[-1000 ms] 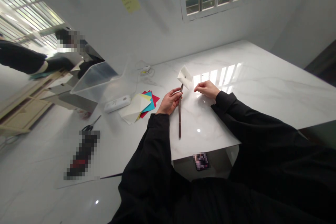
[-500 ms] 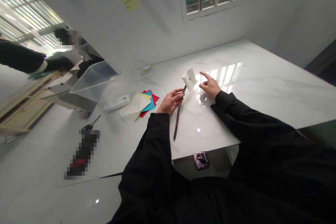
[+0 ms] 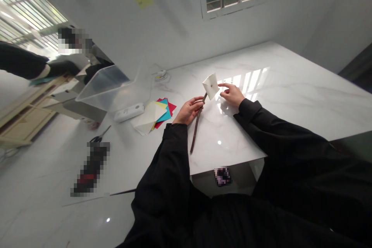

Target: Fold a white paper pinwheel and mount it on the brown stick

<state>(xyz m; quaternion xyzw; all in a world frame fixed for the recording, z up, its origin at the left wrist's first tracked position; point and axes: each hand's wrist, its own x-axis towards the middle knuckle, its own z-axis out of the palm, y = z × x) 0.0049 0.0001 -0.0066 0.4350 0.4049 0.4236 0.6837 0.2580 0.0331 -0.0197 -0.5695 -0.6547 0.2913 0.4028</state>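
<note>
Left hand [image 3: 188,111] curled closed around a dark stick [image 3: 197,128], white folded paper [image 3: 210,86] fixed at its upper end. Right hand [image 3: 232,95] partly open, holding nothing, index finger [image 3: 223,84] extended just beside the paper. Stacked coloured paper [image 3: 157,116] lies on the bench [image 3: 232,143], left of left hand.

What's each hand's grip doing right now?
Left hand: closed, holding a thin brown stick with a white paper square at its top.
Right hand: open, holding nothing, beside the paper.
</note>
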